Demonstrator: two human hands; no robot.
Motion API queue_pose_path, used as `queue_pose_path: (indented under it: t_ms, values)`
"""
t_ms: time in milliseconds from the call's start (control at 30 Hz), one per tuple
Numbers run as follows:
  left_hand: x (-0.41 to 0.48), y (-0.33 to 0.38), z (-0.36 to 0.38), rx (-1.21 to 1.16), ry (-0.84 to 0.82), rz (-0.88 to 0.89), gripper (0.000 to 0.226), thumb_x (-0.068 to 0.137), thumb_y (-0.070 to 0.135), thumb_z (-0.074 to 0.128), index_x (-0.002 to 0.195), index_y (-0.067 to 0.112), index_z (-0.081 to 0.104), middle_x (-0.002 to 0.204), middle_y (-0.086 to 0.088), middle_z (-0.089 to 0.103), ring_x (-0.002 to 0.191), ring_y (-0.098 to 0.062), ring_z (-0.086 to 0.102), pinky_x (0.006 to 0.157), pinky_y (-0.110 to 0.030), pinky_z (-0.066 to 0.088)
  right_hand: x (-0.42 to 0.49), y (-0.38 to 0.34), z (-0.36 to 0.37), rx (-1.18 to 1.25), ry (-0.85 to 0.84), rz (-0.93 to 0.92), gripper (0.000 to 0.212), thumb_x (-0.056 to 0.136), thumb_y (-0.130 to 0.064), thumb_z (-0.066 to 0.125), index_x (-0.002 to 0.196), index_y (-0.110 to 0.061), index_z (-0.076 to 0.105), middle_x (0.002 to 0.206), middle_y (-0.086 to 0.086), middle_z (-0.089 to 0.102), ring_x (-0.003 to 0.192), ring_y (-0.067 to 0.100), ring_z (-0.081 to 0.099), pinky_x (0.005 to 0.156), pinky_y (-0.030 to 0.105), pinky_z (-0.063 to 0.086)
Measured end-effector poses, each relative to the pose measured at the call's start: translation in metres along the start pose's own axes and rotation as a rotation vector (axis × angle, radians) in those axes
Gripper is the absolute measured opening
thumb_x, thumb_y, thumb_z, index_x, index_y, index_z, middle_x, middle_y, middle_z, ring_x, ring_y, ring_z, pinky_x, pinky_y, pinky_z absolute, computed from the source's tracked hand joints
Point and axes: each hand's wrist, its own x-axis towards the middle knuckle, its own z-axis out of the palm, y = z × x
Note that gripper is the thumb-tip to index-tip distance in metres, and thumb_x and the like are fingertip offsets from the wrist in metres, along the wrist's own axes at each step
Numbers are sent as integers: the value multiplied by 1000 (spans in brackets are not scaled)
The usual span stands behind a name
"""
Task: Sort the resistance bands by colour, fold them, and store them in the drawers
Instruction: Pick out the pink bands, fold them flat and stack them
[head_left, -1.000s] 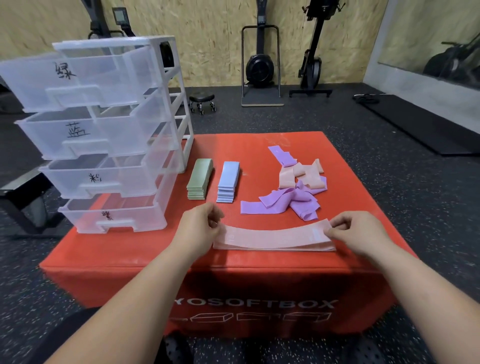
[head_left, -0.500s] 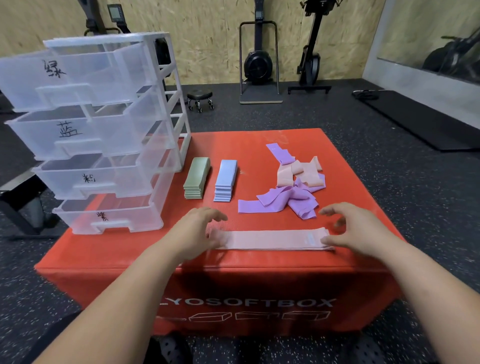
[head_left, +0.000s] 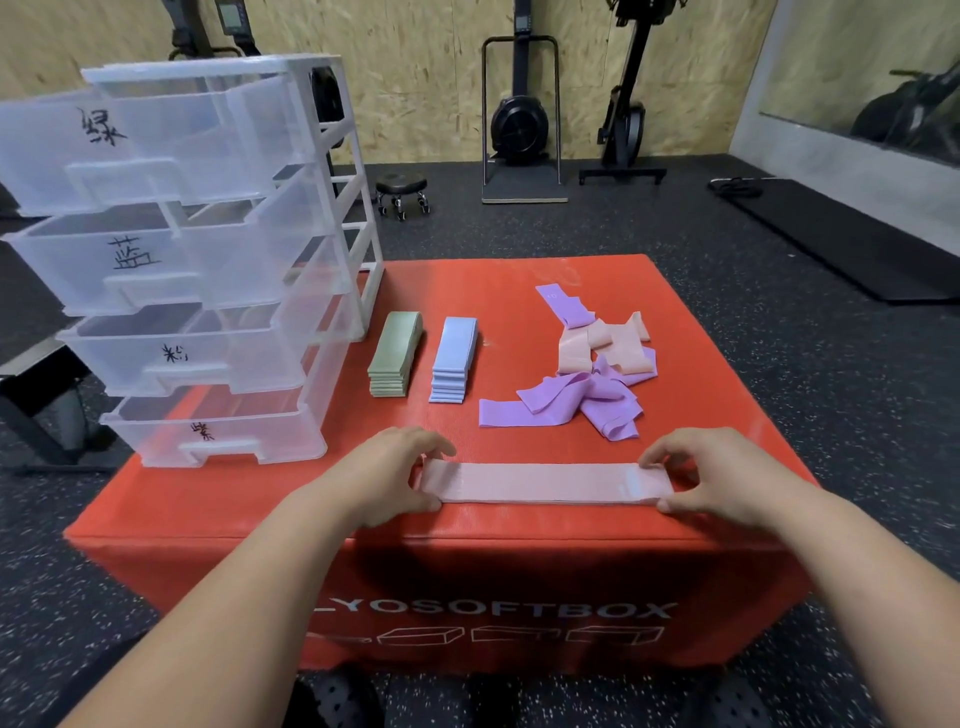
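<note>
A flat stack of pink bands (head_left: 545, 483) lies lengthwise near the front edge of the red soft box (head_left: 218, 499). My left hand (head_left: 384, 478) pinches its left end between thumb and curled fingers. My right hand (head_left: 711, 478) pinches the right end the same way. Behind lie a folded green stack (head_left: 395, 358) and a folded blue stack (head_left: 452, 364). To the right is a loose tangle of purple bands (head_left: 566, 405) with several pink bands (head_left: 602, 345) mixed in. A clear four-drawer unit (head_left: 208, 260) stands at the left, all drawers pulled out.
Each drawer front carries a handwritten label. Around the box is dark speckled gym floor with a small wheeled stool (head_left: 402, 192), rowing machines (head_left: 519, 119) against the wooden wall, and a black mat (head_left: 852, 244) at the right.
The pink stack went from bowed to straight and flat. My hands lifted with spread fingers half a second ago and now pinch its two ends.
</note>
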Motion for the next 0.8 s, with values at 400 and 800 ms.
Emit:
queue_pose_path:
  t_ms: [400,800]
  values:
    - [30,19,5,-41,97,112,57,89,59,76,138,34,63,130,13,63,124,-9,54,107,-33,47,31,3,-6,-10,155,-35,37,82,-42,85,116,-38,71,116,-17,65,101,2,66,89,28,50]
    - [101,35,28,-47,135,117,48,94,43,71,140,33,59,128,8,55,120,-21,52,102,-41,48,113,-19,-3,-76,225,-50,42,102,-51,55,142,-37,60,158,-10,46,145,19,36,118,32,27]
